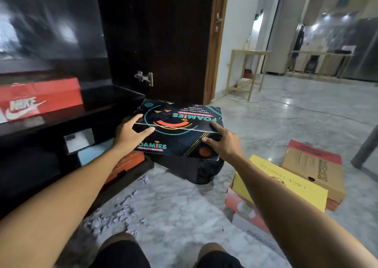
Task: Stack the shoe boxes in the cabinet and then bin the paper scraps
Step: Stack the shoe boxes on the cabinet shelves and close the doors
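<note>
A black Foamies shoe box is held in mid-air in front of the black cabinet. My left hand grips its left end and my right hand grips its right front corner. A red Nike box lies on the cabinet's upper shelf. An orange box and a light blue box sit in the lower compartment. On the floor at the right lie a yellow box, a brown Skechers box and a red-and-white box. Pale paper scraps are strewn over the marble floor.
A black bag-like object sits on the floor under the held box. The open cabinet door stands behind it. A wooden table is at the back, a cable crosses the floor, and a grey leg stands at right.
</note>
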